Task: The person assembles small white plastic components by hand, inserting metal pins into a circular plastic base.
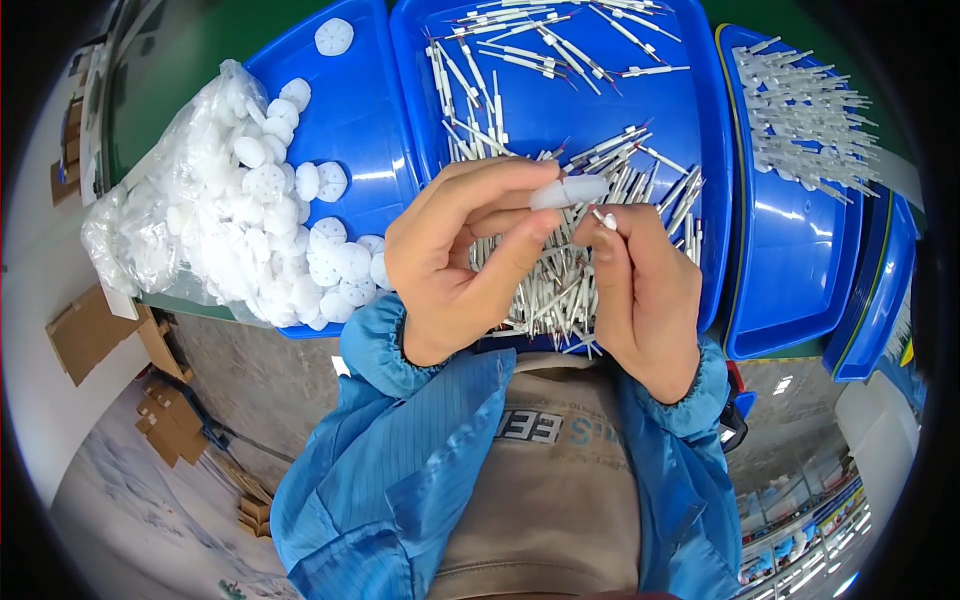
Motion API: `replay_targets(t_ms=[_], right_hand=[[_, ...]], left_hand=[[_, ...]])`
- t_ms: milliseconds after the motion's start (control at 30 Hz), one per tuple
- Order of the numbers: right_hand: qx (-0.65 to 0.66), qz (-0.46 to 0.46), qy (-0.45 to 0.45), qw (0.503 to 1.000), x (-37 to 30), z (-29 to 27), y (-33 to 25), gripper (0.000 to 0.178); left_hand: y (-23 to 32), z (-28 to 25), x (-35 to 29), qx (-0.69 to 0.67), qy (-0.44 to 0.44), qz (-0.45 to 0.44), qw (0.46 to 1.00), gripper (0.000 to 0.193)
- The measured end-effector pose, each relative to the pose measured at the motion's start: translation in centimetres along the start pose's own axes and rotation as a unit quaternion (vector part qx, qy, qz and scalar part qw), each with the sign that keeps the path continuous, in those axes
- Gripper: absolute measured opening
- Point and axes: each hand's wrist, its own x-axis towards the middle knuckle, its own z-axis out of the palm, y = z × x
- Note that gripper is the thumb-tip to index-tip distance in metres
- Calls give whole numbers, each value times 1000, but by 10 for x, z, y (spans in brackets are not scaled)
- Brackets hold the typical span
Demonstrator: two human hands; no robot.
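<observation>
Above the middle blue tray (pixel 560 112), my left hand (pixel 450 250) pinches a whitish translucent disc (pixel 580 190), seen nearly edge-on, between thumb and fingers. Close beside it on the right, my right hand (pixel 650 290) is closed, thumb against forefinger, on a thin white rod (pixel 605 217); only its small end piece shows. A gap separates the rod end from the disc. Below both hands lies a dense heap of thin white rods (pixel 555 300) with reddish or dark tips, and more rods (pixel 520 55) are scattered at the tray's far side.
A left blue tray (pixel 365 110) holds loose white discs (pixel 325 250) spilling from a clear plastic bag (pixel 150 220). In the right blue tray (pixel 795 260) stand discs with rods through them (pixel 800 115). Another blue tray (pixel 870 290) sits farther right. Cardboard boxes (pixel 170 420) lie at lower left.
</observation>
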Motion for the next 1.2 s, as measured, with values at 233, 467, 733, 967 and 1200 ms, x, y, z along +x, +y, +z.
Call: replay_targets(t_ms=[233,467,733,967,1200], right_hand=[[-90,-89,72,989,-5,6,4,12],[-91,-51,60,993,-6,-3,-6,10],[-99,-54,41,993,-4,-2,-8,10],[-55,-1,2,998,-4,-5,-9,11],[-146,-179,131,964,12,-14,11,29]], left_hand=[[0,3,1,-51,6,9,999,33],[-3,4,0,-50,-16,25,998,32],[-7,5,2,-53,-21,51,997,32],[-6,5,2,-43,-16,59,997,31],[-10,-7,-2,-68,24,62,995,30]])
